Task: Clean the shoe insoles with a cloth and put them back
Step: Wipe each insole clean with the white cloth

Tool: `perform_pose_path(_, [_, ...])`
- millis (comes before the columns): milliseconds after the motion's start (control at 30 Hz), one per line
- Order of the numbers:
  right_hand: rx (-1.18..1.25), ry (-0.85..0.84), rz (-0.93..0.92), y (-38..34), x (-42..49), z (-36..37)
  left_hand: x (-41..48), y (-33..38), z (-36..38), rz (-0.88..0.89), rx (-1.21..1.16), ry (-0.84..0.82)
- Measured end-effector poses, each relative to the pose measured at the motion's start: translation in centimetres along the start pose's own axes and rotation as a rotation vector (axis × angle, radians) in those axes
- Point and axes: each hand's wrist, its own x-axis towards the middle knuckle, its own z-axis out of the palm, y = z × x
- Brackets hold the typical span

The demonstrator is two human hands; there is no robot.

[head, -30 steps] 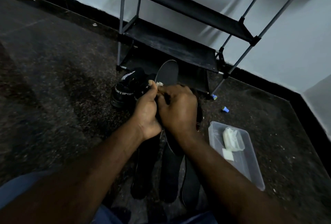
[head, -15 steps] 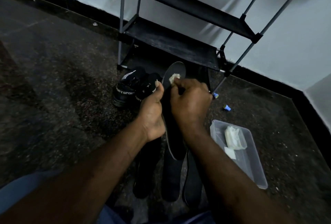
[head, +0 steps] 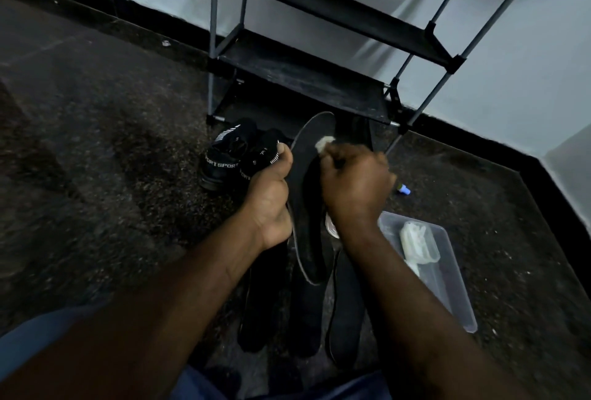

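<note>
One insole, raised off floor, clasped along left edge by left grip; cloth, clenched in right grip, shifted from mid-sole to far toe end; wiping stroke judged nearly done.

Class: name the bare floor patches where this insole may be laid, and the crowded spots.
Free: floor left of the shoes, and right of the plastic tray. Crowded: the middle, three insoles side by side beside the tray.

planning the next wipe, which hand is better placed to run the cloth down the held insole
Right. The right hand holds the white cloth on the insole near its far end, while the left hand grips the insole's edge, steadying it.
</note>
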Motion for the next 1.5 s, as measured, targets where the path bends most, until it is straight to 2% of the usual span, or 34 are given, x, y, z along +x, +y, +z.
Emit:
perform_pose_path(100, [0.342, -0.014, 0.247, 1.1, 0.9, -0.5, 0.1, 0.5, -0.1, 0.02, -0.031, 0.008])
perform_pose_path(233, [0.625, -0.025, 0.323, 1.4, -1.9, -1.8, 0.6, 1.3, -0.9, 0.043, -0.092, 0.006])
perform_pose_path(300, [0.77, -0.085, 0.381, 1.6, -3.9, -1.6, 0.7, 1.2, -0.7, 0.048, -0.096, 0.006])
perform_pose_path(400, [0.807, -0.205, 0.408, 1.5, -6.3, -0.5, 0.4, 1.1, -0.5, 0.053, -0.082, 0.014])
perform_pose_path(467, [0.788, -0.243, 0.389, 1.3, -7.2, -0.3, 0.3, 1.1, -0.6, 0.076, -0.078, 0.022])
perform_pose_path(633, [0.916, -0.333, 0.481, 0.3, -7.2, -1.3, 0.3, 1.3, -0.7, 0.091, -0.077, -0.027])
perform_pose_path(733, [0.939, -0.253, 0.544, 0.1, -6.7, -1.2, 0.4, 1.1, -0.8, 0.059, -0.02, -0.075])
perform_pose_path(833, [0.927, -0.122, 0.589, -0.3, -5.8, -1.3, -0.2, -0.1, -0.1, -0.056, 0.077, -0.154])
perform_pose_path(933, [0.733, -0.083, 0.466, -0.8, -5.6, -1.5, -0.6, -0.6, 0.1, -0.166, 0.078, -0.229])
perform_pose_path(1167, [0.281, 0.023, 0.061, 0.0, -5.9, -1.3, -0.5, 0.4, -0.2, -0.118, -0.026, -0.262])
perform_pose_path(1233, [0.248, 0.012, -0.013, -0.6, -6.2, -1.4, -0.6, 0.1, 0.0, -0.109, -0.037, -0.247])
perform_pose_path(1367, [0.389, -0.103, -0.074, -2.3, -7.4, -1.6, 0.1, 0.1, -0.6, -0.026, -0.083, -0.171])
perform_pose_path(1500, [0.203, -0.081, -0.158, -0.7, -5.4, -1.9, -0.4, 0.1, -0.1, -0.088, -0.059, -0.21])
